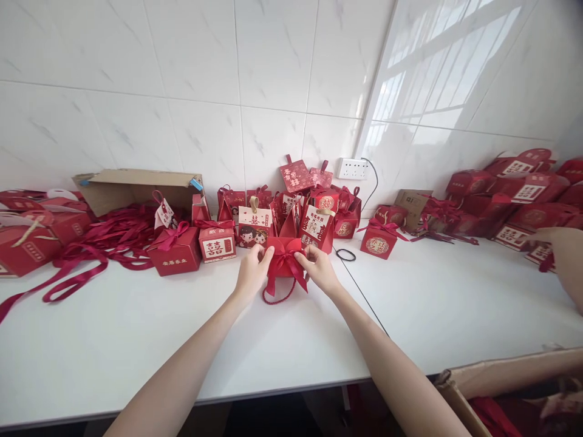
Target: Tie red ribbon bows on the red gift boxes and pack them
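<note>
Between my two hands is a small red gift box (291, 267) on the white table, with a red ribbon bow (285, 255) on its upper front. A twisted red cord handle (279, 300) hangs toward me below it. My left hand (254, 265) grips the box's left side, thumb on the front near the bow. On the right side, my right hand (319, 265) holds the box with its thumb by the bow's right loop. The fingers behind the box are partly hidden. Just behind stand a box with a cartoon couple (254, 227) and another printed box (316, 227).
Red ribbons (122, 230) lie in a heap before a cardboard box (141, 182) at left. Finished-looking red boxes (519, 188) are piled at right, near another person's arm (562, 261). A power strip (353, 169) is by the wall. An open carton (501, 376) stands at lower right.
</note>
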A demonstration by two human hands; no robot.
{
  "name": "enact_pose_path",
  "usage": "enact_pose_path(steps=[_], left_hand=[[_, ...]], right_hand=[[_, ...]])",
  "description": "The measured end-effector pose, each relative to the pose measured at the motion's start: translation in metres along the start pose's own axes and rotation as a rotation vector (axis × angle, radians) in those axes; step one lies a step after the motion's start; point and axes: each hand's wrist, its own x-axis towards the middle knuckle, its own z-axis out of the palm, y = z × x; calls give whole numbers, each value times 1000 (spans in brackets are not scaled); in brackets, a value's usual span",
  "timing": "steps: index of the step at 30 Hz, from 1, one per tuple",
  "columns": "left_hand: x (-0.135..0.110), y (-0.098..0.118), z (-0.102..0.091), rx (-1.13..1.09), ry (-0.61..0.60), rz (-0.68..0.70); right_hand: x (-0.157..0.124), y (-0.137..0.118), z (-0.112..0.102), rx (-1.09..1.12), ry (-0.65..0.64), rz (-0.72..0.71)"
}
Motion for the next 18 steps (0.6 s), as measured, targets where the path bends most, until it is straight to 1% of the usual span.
enact_pose_path(steps=[5,8,14,18], left_hand=[[-5,-2,4,52,68,22],[-7,-3,5,61,93,31],[-6,-5,6,41,97,40],[-4,-8,8,7,121,18]], right_hand=[[1,1,2,-124,60,-141],[1,1,0,-166,76,-181],[2,3,-5,-96,59,-150],[4,8,-5,46,20,-49]])
